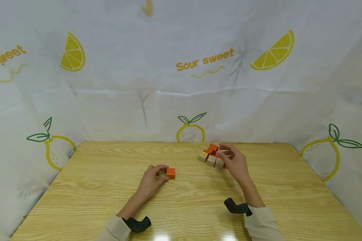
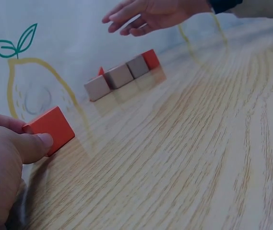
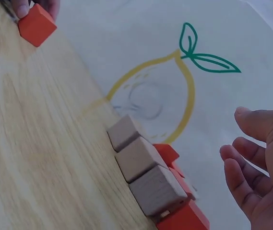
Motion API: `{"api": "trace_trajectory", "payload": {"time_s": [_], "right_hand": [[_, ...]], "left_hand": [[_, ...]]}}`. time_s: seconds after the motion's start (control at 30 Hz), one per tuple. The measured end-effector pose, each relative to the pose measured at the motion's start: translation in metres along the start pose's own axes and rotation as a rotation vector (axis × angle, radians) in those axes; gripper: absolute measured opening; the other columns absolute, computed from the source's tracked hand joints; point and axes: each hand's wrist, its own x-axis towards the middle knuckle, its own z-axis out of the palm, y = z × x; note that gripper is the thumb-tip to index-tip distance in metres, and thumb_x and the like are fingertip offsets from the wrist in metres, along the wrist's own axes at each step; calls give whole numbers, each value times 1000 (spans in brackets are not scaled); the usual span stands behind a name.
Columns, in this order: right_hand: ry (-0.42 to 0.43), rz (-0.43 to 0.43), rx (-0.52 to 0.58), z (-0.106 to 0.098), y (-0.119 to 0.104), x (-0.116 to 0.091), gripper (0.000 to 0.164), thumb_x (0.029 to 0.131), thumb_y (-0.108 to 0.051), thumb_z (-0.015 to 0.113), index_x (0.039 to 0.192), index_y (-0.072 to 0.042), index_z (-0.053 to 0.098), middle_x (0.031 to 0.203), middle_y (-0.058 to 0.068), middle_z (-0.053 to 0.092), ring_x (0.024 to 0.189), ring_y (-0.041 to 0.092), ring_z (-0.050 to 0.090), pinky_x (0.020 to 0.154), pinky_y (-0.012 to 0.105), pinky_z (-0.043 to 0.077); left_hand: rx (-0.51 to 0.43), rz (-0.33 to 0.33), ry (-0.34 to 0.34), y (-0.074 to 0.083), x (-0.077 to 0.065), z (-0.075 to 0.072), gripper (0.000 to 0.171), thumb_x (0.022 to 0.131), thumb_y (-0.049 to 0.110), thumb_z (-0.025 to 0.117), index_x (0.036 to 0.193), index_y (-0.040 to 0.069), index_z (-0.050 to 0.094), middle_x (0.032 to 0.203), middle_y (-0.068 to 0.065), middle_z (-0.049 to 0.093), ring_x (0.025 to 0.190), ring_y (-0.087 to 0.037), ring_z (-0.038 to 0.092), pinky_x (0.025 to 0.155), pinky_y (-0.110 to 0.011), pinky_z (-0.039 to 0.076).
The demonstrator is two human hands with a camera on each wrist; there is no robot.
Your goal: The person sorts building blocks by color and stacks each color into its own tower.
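My left hand (image 1: 150,181) pinches an orange-red block (image 1: 171,173) between thumb and fingers, low at the tabletop left of centre. In the left wrist view the thumb presses on one face of that orange-red block (image 2: 54,132). My right hand (image 1: 237,164) hovers over the right side of a group of small blocks. Its fingers are loosely bent, and the right wrist view shows nothing between thumb and fingers of the right hand (image 3: 263,167). The group has several plain wooden blocks (image 3: 138,158) in a front row, with orange-red blocks (image 3: 186,218) beside and behind them.
A wood-grain table (image 1: 108,167) spans the front. Behind it hangs a pale cloth (image 1: 123,110) printed with lemons and lettering. One light block (image 1: 203,156) at the group's left end has a yellow mark on top. Black wrist devices (image 1: 137,224) sit at both sleeves.
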Motion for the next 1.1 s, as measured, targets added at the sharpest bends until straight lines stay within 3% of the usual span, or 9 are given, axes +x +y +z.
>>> {"api": "trace_trajectory", "payload": {"time_s": [0.27, 0.37, 0.73, 0.93, 1.1], "right_hand": [[106, 102, -25, -34, 25, -1, 42, 95, -29, 62, 131, -10, 56, 118, 11, 60, 93, 1, 56, 77, 13, 45], [114, 127, -31, -42, 30, -3, 44, 95, -30, 60, 133, -9, 55, 119, 13, 59, 92, -2, 56, 76, 14, 47], [-27, 235, -83, -42, 50, -10, 55, 96, -39, 56, 140, -7, 46, 130, 17, 52, 110, 30, 53, 73, 22, 47], [-100, 268, -96, -41, 61, -13, 57, 96, -39, 58, 140, -4, 46, 131, 19, 52, 110, 34, 54, 77, 26, 48], [-173, 249, -101, -42, 62, -14, 59, 93, -41, 61, 138, -4, 48, 130, 18, 54, 109, 34, 54, 84, 40, 46]], "left_hand": [[-4, -2, 1, 0, 0, 0, 39, 81, 15, 77, 119, 15, 66, 100, 7, 64, 79, -12, 46, 69, -30, 41], [-4, -5, -2, 1, 0, -1, 40, 81, 15, 77, 119, 15, 66, 100, 7, 64, 79, -11, 46, 69, -30, 41], [-8, -14, -6, 2, 0, -2, 39, 81, 14, 77, 118, 15, 66, 101, 6, 63, 82, -12, 48, 71, -31, 43], [-22, -28, -26, 1, 0, -1, 40, 82, 16, 76, 120, 17, 65, 102, 7, 62, 85, -13, 48, 73, -32, 43], [-28, -31, -27, 2, -1, -2, 39, 82, 15, 76, 120, 16, 65, 101, 6, 61, 82, -13, 46, 72, -32, 43]]}}
